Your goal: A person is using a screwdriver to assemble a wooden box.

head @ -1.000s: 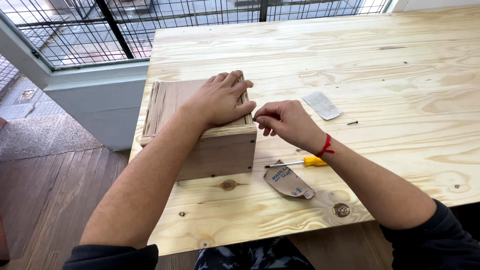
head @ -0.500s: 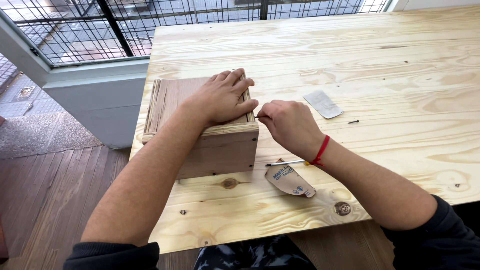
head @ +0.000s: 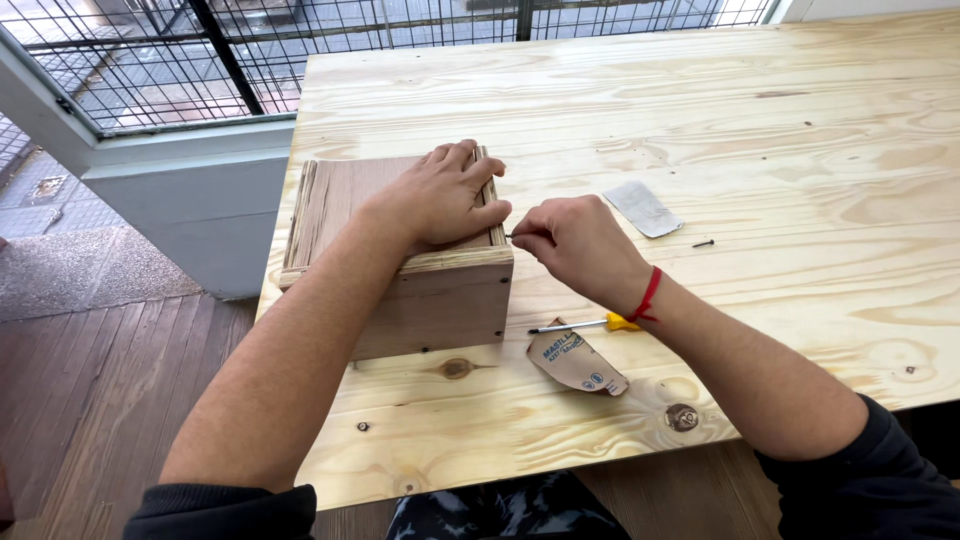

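Now | left hand (head: 445,195) flat on wooden box (head: 420,290) | right hand (head: 570,240) pinches screw (head: 512,237) at box side

Daylit pine table (head: 700,110) beside grated window (head: 150,60), wooden plank floor (head: 90,400).

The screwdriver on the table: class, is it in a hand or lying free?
Lying free. The screwdriver rests flat on the table, beneath the right hand, which touches the wooden box instead.

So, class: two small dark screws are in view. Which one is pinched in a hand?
The screw at the wooden box's right side, pinched by the right hand. The other screw lies loose on the table, untouched.
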